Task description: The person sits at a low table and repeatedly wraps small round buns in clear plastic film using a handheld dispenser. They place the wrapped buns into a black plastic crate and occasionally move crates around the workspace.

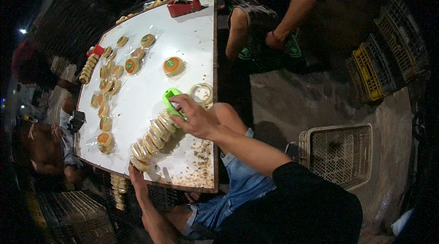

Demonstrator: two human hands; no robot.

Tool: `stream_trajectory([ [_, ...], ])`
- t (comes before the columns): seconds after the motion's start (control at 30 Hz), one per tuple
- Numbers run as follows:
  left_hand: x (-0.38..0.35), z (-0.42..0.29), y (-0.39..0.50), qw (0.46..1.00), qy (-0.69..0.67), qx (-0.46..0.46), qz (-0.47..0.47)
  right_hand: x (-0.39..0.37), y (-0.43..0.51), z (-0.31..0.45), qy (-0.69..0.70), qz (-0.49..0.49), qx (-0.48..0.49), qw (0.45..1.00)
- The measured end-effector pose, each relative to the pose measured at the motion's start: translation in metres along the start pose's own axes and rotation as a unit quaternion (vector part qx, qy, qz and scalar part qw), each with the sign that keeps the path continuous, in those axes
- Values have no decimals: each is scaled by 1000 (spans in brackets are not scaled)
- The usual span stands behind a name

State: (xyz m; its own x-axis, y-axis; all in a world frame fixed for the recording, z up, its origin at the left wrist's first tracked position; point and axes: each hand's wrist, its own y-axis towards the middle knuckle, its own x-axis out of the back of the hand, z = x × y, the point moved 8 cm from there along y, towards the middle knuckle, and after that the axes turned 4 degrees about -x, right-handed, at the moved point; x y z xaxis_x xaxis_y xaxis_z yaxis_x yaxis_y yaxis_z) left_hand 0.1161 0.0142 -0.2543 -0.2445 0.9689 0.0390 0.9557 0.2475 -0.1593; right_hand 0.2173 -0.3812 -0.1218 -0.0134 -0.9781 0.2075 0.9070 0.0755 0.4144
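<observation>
My right hand (195,117) grips a bright green hand-held tape dispenser (170,95) at the upper end of a slanting row of clear-wrapped round buns (152,139). The buns stand on edge, pressed face to face, on a white tabletop (144,106). At the row's lower end, by the table's edge, my left hand (136,172) is against the last bun, its fingers partly hidden. Just above my right wrist lies a roll of clear tape (201,93). One wrapped bun with a green label (173,66) lies flat farther up the table.
More wrapped buns (105,110) are scattered on the left. Red tape dispensers (185,6) stand at the far end and left edge (96,50); a dark one (77,120) is lower left. Crumbs (199,165) litter the near corner. A plastic crate (337,154) stands right. Other people sit around.
</observation>
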Motion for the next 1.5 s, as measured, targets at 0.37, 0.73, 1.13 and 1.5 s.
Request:
stream_trajectory([
  [0.37, -18, -8, 0, 958, 224, 161, -84, -12, -25, 42, -26, 108, 81, 990],
  [0.73, -9, -22, 10, 963, 245, 90, 74, -47, -59, 80, 33, 261, 79, 962],
  [1.13, 77, -56, 4, 944, 70, -74, -315, -86, 73, 42, -121, 182, 56, 974],
  [1.5, 106, -86, 19, 885, -46, -56, -459, -296, 153, -47, -312, 247, -32, 917],
])
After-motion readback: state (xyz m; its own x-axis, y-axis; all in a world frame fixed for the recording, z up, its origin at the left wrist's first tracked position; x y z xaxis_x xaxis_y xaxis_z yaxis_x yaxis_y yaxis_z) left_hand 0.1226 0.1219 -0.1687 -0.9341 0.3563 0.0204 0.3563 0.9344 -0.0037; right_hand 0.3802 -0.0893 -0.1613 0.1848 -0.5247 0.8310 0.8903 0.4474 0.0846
